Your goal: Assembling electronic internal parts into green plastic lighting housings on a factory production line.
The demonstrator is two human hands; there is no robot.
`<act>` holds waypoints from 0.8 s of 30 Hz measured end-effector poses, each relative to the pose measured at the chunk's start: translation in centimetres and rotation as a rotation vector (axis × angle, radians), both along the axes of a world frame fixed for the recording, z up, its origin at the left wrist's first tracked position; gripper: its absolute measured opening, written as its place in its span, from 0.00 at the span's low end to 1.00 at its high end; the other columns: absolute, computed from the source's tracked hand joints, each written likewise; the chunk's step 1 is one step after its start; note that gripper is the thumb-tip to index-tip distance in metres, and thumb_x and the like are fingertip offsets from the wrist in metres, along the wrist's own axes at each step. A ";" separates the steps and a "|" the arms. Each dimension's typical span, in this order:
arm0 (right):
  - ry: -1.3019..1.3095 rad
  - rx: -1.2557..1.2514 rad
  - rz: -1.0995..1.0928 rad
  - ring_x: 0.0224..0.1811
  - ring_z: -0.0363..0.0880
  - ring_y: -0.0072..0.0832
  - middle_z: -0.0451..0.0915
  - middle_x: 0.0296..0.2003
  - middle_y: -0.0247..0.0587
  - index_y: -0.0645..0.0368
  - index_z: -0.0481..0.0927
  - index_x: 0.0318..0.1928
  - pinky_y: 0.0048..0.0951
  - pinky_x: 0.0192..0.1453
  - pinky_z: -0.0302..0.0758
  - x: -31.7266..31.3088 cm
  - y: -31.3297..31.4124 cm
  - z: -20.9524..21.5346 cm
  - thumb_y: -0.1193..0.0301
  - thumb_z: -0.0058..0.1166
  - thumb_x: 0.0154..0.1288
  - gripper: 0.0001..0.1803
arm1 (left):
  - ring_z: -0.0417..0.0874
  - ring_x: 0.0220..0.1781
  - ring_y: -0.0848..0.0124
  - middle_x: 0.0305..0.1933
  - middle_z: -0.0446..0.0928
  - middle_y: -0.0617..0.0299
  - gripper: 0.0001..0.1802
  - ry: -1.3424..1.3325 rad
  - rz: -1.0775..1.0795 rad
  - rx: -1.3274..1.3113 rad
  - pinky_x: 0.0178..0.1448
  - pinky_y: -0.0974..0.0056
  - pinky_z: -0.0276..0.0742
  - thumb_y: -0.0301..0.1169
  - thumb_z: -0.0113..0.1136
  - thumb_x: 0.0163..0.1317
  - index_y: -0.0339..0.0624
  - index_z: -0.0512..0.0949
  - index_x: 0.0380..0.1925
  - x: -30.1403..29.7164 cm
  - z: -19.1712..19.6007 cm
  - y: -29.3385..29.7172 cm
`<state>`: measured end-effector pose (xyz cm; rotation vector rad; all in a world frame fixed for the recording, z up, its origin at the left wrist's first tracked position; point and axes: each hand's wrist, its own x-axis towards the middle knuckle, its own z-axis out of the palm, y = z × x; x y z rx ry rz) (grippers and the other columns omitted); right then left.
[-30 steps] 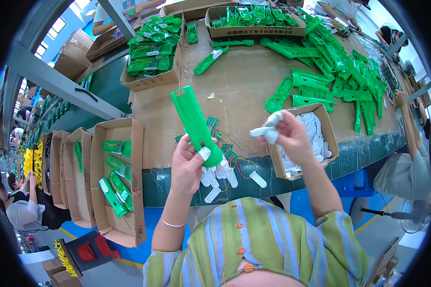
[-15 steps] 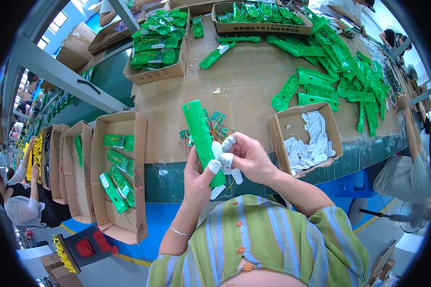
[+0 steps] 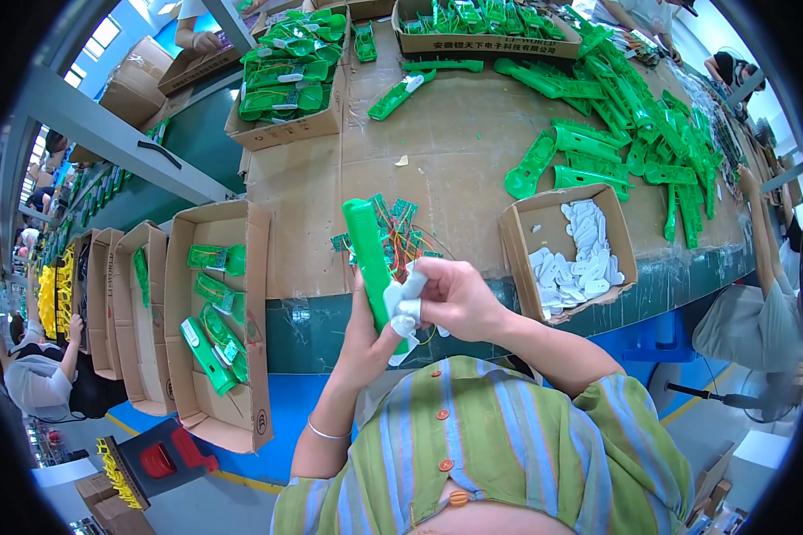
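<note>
Green housing (image 3: 369,259) stands nearly upright above the tabletop (image 3: 455,160) edge, gripped at its lower end by the left hand (image 3: 366,343). Right hand (image 3: 455,299) pinches white parts (image 3: 403,303) against the housing's lower end. Box of white parts (image 3: 569,250) sits to the right.

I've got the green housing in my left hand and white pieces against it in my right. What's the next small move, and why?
Probably press one white piece down into the lower end of the green housing. The right hand already holds it against the housing, and the left hand grips that end upright, so it looks lined up but not seated.
</note>
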<state>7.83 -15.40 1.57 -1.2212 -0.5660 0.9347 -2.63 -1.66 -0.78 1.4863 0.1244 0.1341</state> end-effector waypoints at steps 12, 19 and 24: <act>-0.959 -0.832 -0.330 0.31 0.79 0.31 0.79 0.30 0.48 0.63 0.76 0.37 0.29 0.36 0.74 10.3 5.1 -5.8 0.74 0.54 0.55 0.09 | 0.75 0.28 0.70 0.36 0.70 0.56 0.25 -0.124 0.274 -0.313 0.31 0.64 0.76 0.33 0.48 0.63 0.34 0.57 0.57 -0.6 -2.2 3.6; -0.434 -0.125 -0.308 0.31 0.73 0.14 0.76 0.25 0.32 0.61 0.76 0.31 0.18 0.34 0.71 9.5 4.9 -3.1 0.76 0.59 0.52 0.05 | 0.75 0.32 0.67 0.34 0.70 0.58 0.20 -0.128 0.346 -0.221 0.40 0.62 0.74 0.33 0.49 0.62 0.34 0.64 0.51 -1.0 -2.0 5.6; -0.247 0.157 -0.037 0.34 0.74 0.15 0.76 0.30 0.31 0.64 0.76 0.38 0.18 0.36 0.73 4.5 5.0 4.4 0.85 0.51 0.56 0.09 | 0.73 0.45 0.65 0.46 0.70 0.54 0.31 -0.322 0.131 -0.634 0.44 0.57 0.72 0.43 0.47 0.63 0.36 0.55 0.61 -0.5 0.6 5.5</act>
